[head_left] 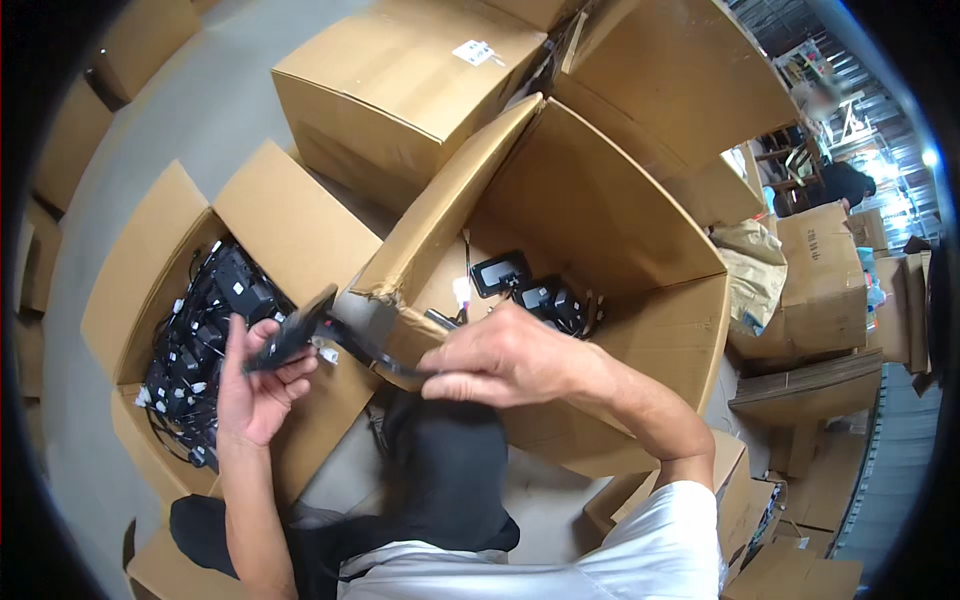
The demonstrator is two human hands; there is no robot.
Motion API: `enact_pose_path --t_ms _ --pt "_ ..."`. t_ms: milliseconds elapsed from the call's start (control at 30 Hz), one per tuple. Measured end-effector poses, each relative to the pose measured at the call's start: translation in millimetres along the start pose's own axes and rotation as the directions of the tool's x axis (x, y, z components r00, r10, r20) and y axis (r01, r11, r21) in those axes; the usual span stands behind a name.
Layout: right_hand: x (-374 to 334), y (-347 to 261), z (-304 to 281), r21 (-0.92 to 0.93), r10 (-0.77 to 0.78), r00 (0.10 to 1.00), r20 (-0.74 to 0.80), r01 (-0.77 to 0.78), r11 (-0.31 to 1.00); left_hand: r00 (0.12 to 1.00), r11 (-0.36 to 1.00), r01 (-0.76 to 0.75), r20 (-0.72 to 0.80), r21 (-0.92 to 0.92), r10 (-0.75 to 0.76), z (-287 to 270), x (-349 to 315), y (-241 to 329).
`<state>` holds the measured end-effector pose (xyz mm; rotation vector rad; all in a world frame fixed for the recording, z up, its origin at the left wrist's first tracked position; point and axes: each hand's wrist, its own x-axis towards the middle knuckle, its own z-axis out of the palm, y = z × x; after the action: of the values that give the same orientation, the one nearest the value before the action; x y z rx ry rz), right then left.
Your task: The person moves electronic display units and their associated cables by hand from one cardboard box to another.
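A black plastic part, flat and blurred by motion (285,345), lies between the thumb and fingers of my left hand (258,400), which is closed around its lower end. From that part a dark curved arm or strip (365,350) runs right to my right hand (500,360). There the thumb and fingers pinch its end. My right hand is over the near edge of a tall open carton (640,205). Inside it are several black pieces with glossy rectangular faces, one of them mirror-like (502,274). The exact kind of the held part cannot be made out.
Left of me an open carton (150,260) holds a heap of black parts with cables and white plugs (205,340). A closed carton (400,75) stands beyond. Flattened cardboard (800,385) and more boxes are stacked at right. A person in dark clothing (842,185) is far off.
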<state>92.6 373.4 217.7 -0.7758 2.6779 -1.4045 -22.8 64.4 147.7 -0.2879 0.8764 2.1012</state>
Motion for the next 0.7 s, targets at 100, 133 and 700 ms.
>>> enact_pose_path --t_ms 100,133,700 --pt "-5 17 -13 0.127 -0.028 1.0 0.014 0.026 0.992 0.993 0.979 -0.091 -0.062 0.184 0.103 -20 16 -23" --pt "-11 38 -25 0.149 0.032 0.979 -0.203 -0.002 0.989 0.984 0.963 -0.15 -0.065 0.225 0.168 -28 12 -19" --pt "-275 296 -26 0.271 0.721 0.277 -0.635 -0.794 0.544 0.811 0.89 -0.454 -0.393 0.045 0.433 -73 -17 25"
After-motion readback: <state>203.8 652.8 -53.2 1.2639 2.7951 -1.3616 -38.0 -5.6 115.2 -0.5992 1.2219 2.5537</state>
